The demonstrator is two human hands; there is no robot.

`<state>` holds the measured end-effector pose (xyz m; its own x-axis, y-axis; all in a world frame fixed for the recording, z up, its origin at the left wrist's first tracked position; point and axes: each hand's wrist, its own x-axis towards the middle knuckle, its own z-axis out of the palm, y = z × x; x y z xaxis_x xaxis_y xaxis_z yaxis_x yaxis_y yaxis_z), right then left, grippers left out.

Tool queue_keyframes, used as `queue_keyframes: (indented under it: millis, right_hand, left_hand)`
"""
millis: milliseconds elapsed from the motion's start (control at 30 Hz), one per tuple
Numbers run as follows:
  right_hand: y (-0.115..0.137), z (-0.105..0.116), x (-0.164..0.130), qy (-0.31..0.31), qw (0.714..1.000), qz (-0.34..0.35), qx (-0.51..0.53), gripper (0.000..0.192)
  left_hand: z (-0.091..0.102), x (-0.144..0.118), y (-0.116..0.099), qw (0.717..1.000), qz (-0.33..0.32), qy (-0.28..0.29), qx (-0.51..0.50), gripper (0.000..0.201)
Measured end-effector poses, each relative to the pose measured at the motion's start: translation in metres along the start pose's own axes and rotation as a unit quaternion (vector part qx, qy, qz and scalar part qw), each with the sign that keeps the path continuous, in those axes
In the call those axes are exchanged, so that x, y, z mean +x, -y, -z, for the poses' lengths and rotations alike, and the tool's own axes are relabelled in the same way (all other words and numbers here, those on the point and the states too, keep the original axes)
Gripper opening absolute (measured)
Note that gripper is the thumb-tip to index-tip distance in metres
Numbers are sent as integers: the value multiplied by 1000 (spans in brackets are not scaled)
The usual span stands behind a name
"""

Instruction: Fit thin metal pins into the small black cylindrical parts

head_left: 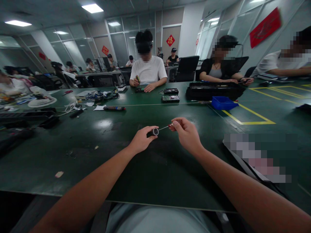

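Note:
Between thumb and fingers, my left hand (pixel 141 139) grips a small black cylinder with a silver-rimmed round end (pixel 155 132), which looks like a flashlight head. That round end faces toward me and to the right. My right hand (pixel 188 134) is closed around the red handle of a screwdriver (pixel 170 125). The thin metal shaft points left, and its tip is at or very near the cylinder's rim; I cannot tell if they touch. Both hands are just above the green table (pixel 155 174).
Across the table a person (pixel 148 71) works with a tool. Circuit boards (pixel 170 98), a blue bin (pixel 223 103) and a long black casing (pixel 213 91) lie toward the back. Cables and parts (pixel 97 95) clutter the left. A blurred-out flat item (pixel 257 158) lies by my right forearm.

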<state>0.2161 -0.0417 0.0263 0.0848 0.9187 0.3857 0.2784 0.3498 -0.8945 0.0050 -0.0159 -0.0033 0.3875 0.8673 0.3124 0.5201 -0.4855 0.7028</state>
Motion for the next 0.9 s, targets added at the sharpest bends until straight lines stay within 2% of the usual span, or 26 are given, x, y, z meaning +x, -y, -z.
queue_keyframes:
  millis: [100, 233, 367, 533, 900]
  right_hand:
    - [3, 3, -1, 6, 999, 4, -54, 27]
    - [7, 7, -3, -12, 982, 18, -186, 45]
    - [7, 7, -2, -20, 975, 41, -215, 51]
    - [6, 6, -2, -16, 976, 57, -208, 45]
    - [3, 6, -4, 38, 979, 109, -165, 18]
  left_hand:
    - [0, 0, 0, 1000, 12, -8, -7, 51]
    - [1, 0, 1, 1000, 6, -11, 5, 44]
    - [0, -1, 1, 1000, -4, -10, 14, 41]
    - [-1, 0, 4, 1000, -9, -14, 19, 42]
    - [0, 0, 5, 999, -19, -18, 23, 42]
